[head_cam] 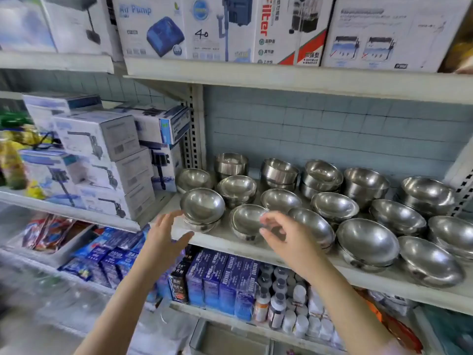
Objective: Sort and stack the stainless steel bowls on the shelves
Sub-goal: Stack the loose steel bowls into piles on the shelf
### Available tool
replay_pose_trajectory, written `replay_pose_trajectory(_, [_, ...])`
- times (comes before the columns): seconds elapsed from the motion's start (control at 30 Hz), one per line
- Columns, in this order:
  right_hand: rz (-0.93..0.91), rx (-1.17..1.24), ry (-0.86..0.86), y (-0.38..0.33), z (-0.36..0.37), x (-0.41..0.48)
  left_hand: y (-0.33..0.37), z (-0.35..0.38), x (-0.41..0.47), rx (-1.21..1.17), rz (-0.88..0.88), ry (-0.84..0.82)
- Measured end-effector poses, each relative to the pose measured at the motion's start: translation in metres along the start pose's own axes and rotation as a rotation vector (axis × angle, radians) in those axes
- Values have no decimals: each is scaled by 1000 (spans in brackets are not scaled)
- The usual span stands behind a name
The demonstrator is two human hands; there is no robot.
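Several stainless steel bowls stand on the white middle shelf (pixel 256 248), some single, some in short stacks. A small stack of bowls (pixel 202 207) sits at the shelf's front left corner. My left hand (pixel 163 235) hovers just left of that stack with fingers spread, holding nothing. Another bowl stack (pixel 245 219) stands to its right near the front edge. My right hand (pixel 284 233) is in front of it, fingers loosely curled, empty. Larger bowls (pixel 367 242) fill the shelf's right side.
White pump boxes (pixel 102 160) are piled on the left shelf beside the bowls. Air pump and filter boxes (pixel 220 26) line the shelf above. Below are blue packets (pixel 222 280) and small bottles (pixel 281 303). A perforated shelf upright (pixel 194 129) stands behind the left bowls.
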State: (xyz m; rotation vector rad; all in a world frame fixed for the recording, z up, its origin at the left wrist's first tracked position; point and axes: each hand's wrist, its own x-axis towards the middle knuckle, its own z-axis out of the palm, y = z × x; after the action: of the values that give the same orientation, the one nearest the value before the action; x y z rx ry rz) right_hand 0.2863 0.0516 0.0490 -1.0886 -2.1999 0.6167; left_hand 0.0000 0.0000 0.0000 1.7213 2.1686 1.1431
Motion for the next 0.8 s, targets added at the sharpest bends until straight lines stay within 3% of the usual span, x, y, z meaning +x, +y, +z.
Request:
replay_pose_trajectory(0.13, [-24, -46, 13, -18, 37, 44, -20, 9, 38, -32, 74, 11])
replay_pose_trajectory(0.23, [-29, -78, 9, -18, 70, 74, -39, 25, 57, -131, 38, -119])
replay_pose_trajectory(0.47, [-37, -288, -183, -8, 114, 118, -81, 35, 89, -395, 42, -366])
replay_pose_trajectory(0.8, [8, -220, -117, -20, 123, 117, -101, 34, 107, -446, 131, -461])
